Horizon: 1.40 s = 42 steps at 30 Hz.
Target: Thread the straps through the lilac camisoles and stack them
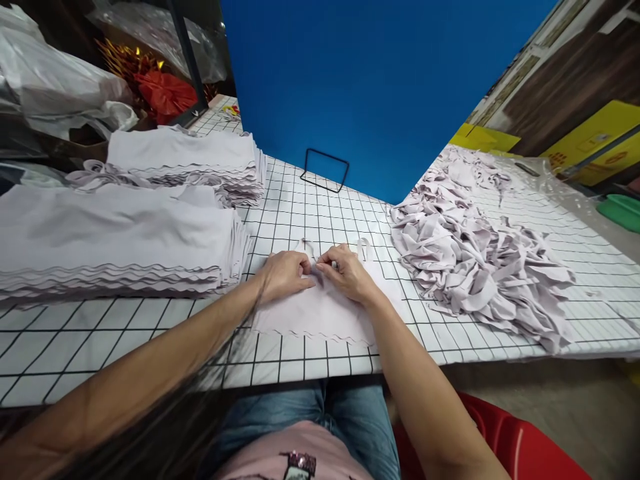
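Note:
A pale pinkish-white fabric piece (320, 313) with a wavy lower edge lies flat in front of me, looking like a strappy garment top. Two thin strap loops stick up from its far edge. My left hand (287, 275) is closed on the top edge, left of the middle, fingers curled and pinching the cloth. Close beside it, my right hand (345, 272) pinches the same edge between thumb and fingers. A small gap separates the fingertips, and the exact bit of cloth between them is partly hidden.
To the left, two stacks of similar pieces, a near stack (110, 233) and a far stack (185, 150), lie on the checked tabletop (280, 360). A heap of cloth strips (475, 253) sits right. A blue panel (370, 80) stands behind, with a black wire frame (325, 171) at its base.

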### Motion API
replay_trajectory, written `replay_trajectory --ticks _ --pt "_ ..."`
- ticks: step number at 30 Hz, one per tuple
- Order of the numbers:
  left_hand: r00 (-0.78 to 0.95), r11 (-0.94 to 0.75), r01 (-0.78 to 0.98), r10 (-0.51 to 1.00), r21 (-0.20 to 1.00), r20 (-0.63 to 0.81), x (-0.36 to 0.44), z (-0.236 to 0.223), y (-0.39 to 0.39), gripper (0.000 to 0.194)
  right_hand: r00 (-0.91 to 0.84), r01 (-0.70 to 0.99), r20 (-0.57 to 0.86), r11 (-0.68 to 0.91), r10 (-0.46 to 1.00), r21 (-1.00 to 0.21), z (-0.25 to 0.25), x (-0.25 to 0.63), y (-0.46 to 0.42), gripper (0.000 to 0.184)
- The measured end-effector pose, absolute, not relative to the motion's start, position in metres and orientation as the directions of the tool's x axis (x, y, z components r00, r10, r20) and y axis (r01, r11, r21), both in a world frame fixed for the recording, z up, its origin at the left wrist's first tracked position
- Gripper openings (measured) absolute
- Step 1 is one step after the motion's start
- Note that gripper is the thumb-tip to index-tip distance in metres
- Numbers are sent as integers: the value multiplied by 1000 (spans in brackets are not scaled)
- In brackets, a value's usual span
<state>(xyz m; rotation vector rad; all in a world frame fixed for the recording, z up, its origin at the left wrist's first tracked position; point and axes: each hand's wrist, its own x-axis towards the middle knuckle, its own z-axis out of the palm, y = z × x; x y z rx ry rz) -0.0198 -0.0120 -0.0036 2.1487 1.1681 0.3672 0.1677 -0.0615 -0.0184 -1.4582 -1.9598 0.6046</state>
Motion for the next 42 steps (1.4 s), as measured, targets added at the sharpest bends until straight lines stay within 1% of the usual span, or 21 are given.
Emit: replay_trajectory --ticks 2,6,9,11,13,17,22,27,32,37,42 --pt "557 -370 641 827 673 -76 -19 -2 -12 12 -208 663 201 289 957 -690 -18 168 -62 15" --pt "590 -409 594 807 693 -30 -20 -3 -12 15 -208 656 198 287 958 -699 -17 169 -62 15" --pt "586 -373 591 808 716 -62 -21 -5 -13 10 -202 653 195 281 960 -704 -17 169 -63 14" --pt "573 -352 595 817 722 -74 -22 -5 -13 12 -201 647 192 277 961 -711 -17 168 -63 14" --pt "579 -347 611 809 712 -103 -22 -4 -14 14 -207 632 199 286 958 -720 -17 168 -63 15" --pt "598 -365 657 785 660 -162 -22 1 -15 24 -243 600 233 334 942 -727 -17 165 -63 15" --pt "577 -385 701 801 601 -161 -21 -1 -15 16 -293 615 230 367 928 -698 -19 162 -63 12" --pt "574 -382 699 804 605 -156 -20 -2 -15 16 -300 640 212 362 930 -678 -17 162 -64 12" --pt "584 -381 693 795 612 -166 -20 0 -16 17 -321 685 192 367 928 -630 -12 163 -65 12" --pt "587 -411 706 795 577 -153 -20 -3 -14 16 -305 664 232 381 924 -644 -12 159 -65 13" --pt "589 -408 700 794 587 -150 -20 -2 -15 15 -322 690 199 373 926 -620 -11 159 -65 11"
